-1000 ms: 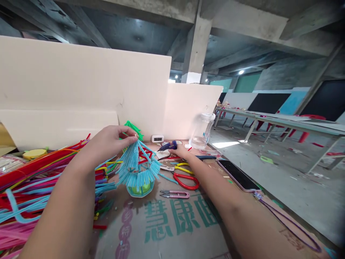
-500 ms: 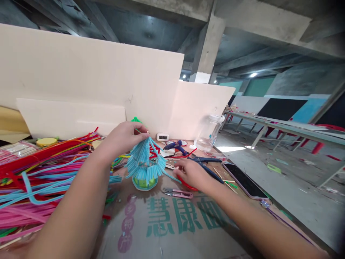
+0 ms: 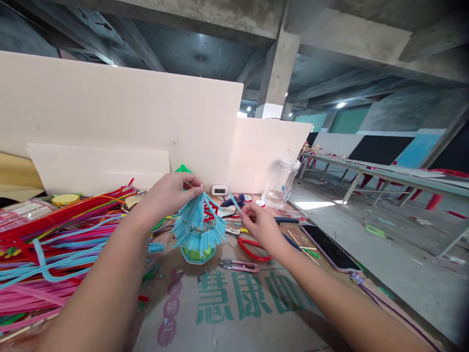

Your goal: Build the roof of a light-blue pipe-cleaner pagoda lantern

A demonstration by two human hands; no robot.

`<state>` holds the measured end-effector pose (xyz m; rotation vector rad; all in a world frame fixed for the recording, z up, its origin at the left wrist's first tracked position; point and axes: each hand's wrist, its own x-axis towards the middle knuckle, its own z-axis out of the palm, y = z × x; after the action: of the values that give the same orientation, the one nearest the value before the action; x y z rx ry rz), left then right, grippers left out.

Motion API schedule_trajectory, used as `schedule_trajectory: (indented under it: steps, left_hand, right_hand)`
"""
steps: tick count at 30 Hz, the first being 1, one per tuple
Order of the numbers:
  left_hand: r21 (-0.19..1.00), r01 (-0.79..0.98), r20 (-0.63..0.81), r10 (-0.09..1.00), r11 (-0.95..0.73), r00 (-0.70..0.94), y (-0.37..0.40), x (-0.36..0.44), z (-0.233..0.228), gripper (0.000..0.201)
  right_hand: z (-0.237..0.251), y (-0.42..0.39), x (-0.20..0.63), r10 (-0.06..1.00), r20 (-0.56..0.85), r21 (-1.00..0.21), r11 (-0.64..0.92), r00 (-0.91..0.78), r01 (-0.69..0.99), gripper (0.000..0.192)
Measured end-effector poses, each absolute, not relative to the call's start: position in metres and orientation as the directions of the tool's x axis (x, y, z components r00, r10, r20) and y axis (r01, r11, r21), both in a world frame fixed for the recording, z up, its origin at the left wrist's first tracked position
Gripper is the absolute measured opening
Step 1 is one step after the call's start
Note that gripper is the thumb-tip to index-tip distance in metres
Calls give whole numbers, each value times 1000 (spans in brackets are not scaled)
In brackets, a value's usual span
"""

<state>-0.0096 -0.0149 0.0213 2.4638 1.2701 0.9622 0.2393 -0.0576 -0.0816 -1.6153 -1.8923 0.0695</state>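
Your left hand (image 3: 170, 193) pinches the top of the blue fuzzy-stick lantern (image 3: 199, 229) standing mid-desk. Your right hand (image 3: 259, 226) pinches one loose blue stick (image 3: 234, 202) beside it. Most sticks look fixed; this one isn't yet.

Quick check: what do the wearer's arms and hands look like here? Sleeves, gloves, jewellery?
Both forearms are bare up to the frame edge, with no sleeve in view. The left hand and right hand wear no gloves. No ring, watch, bracelet, or marking shows on either one. The fingernails are too small to judge.
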Motion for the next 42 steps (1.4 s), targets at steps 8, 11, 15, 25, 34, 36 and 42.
schedule_trajectory:
  steps: [8,11,15,25,34,36,42]
  left_hand:
    - [464,577,453,740,-672,497,-7,-1,15,28]
    - [463,584,452,745,-666,490,-10,1,16,28]
    - [462,604,445,758,-650,477,-13,1,17,28]
    - [410,634,461,749,-656,476,-19,7,21,27]
    - [403,629,470,740,-665,481,-19,7,19,27]
    - [405,621,471,735,-671,487,-20,7,19,26]
    - [420,607,477,733,-675,485,-19,8,19,26]
  right_hand:
    - [-48,-94,196,853,517,-700,470,-73,539,12]
    - [-62,-93,193,855,512,-685,463,-80,562,9]
    - [-73,-92,199,831,547,-617,480,-99,623,8]
    - [-74,-95,196,844,527,-628,465,-98,624,13]
    - [-78,-94,195,871,482,-641,429,-101,636,13]
    - [-78,-95,194,884,456,-662,412,-99,626,12]
    - [-78,-96,192,883,459,-666,412,-93,622,12]
